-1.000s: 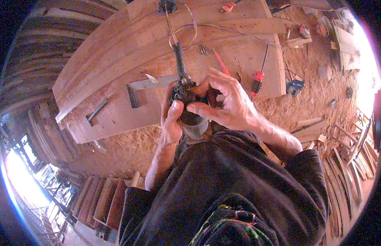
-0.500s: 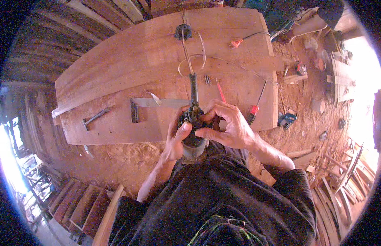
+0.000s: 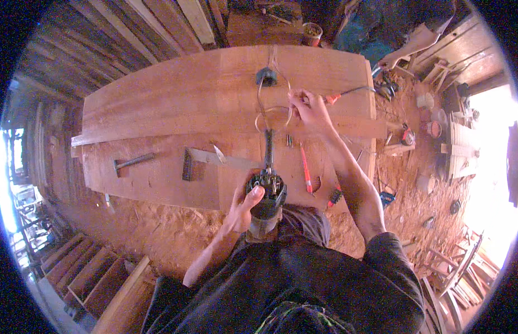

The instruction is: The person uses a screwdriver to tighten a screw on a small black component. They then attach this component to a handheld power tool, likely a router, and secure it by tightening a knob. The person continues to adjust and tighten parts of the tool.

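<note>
My left hand (image 3: 245, 203) is wrapped around a dark, cylindrical power tool (image 3: 268, 203), its thumb on top. The tool's far end is uncovered, and inner parts show. A black cord sleeve (image 3: 268, 150) points away from it, leading into a thin looped cord (image 3: 259, 100). Out over the board, my right hand (image 3: 312, 111) has its fingers pinched at the right side of that loop, seemingly on the cord. A black cover (image 3: 265, 77) lies at the loop's far end. Two small dark pieces (image 3: 289, 140) and a red slender tool (image 3: 306, 170) lie right of the sleeve.
On the wooden board (image 3: 159, 106) lie a hammer (image 3: 133, 162), a try square (image 3: 187, 165), a pale blade-like piece (image 3: 219, 154) and a red-and-black screwdriver (image 3: 335, 196). An orange connector (image 3: 332, 99) is beside my right hand. Wood shavings cover the floor (image 3: 159, 222).
My right hand has left the power tool and reached forward to the cord loop. My left hand still holds the tool. The view has shifted, so the board appears lower.
</note>
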A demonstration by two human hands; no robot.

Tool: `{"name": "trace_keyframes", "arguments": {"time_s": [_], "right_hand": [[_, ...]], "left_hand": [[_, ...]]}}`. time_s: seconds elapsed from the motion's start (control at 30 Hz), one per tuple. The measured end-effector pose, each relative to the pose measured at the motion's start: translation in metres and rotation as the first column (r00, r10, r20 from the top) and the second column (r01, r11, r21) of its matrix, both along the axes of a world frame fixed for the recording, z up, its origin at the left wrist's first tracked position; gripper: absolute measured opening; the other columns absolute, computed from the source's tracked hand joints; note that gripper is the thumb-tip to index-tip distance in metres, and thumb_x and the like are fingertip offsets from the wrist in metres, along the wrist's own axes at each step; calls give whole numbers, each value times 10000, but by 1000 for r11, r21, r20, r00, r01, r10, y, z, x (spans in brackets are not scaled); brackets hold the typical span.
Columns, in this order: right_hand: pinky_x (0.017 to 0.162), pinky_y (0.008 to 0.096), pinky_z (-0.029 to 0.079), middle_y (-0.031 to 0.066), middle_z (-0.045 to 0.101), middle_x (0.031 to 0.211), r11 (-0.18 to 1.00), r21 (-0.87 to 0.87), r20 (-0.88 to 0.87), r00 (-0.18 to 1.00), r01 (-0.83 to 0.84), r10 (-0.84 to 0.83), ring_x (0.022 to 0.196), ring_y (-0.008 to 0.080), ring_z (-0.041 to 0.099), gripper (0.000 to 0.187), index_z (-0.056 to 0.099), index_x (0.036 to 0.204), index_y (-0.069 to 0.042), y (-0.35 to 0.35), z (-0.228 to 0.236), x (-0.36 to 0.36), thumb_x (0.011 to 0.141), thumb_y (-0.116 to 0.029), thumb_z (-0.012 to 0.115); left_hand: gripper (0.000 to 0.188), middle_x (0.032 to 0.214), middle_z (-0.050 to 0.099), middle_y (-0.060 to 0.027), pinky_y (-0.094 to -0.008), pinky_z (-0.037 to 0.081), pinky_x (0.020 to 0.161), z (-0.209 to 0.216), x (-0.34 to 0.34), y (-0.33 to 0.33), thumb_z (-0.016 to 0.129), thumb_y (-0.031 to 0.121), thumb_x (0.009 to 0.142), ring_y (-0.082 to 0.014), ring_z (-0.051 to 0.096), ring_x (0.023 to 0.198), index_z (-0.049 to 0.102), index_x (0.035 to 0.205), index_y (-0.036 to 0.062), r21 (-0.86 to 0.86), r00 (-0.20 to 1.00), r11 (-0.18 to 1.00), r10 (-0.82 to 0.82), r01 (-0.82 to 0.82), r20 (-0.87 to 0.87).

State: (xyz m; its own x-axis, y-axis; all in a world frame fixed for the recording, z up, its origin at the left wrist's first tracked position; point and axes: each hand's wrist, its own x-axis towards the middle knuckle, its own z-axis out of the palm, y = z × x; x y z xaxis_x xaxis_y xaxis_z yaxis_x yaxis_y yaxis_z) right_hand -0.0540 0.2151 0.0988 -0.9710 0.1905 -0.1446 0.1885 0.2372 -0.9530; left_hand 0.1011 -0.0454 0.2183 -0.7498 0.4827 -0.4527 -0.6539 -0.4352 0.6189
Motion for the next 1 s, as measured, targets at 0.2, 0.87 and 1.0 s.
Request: {"name": "trace_keyframes", "arguments": {"time_s": [0.2,0.87,1.0], "right_hand": [[651,380,524,137,653,697,922,379,196,967,79,-164,670,252,659,725,677,818,29,-23,-78,-97,860,-694,639],[735,365,505,47,682,985,574,-818,258,907,22,333,859,185,620,512,684,1095,-119,-42,1,-52,848,-561,764],[630,337,490,32,711,981,453,-887,259,909,90,327,797,183,646,494,689,1119,-123,-55,70,-1,886,-558,713]], "left_hand": [[546,1066,666,-63,-325,544,817,-11,-2,-8,663,406,960,-166,659,909,523,1332,32,-98,1000,995,-3,0,-24],[493,1038,676,-69,-325,568,768,-5,-8,-18,639,389,978,-170,679,866,538,1302,32,-136,998,990,-51,46,-36],[481,988,674,-66,-323,571,696,13,-7,-9,626,395,985,-171,679,776,537,1289,34,-194,999,981,34,-30,16]]}}
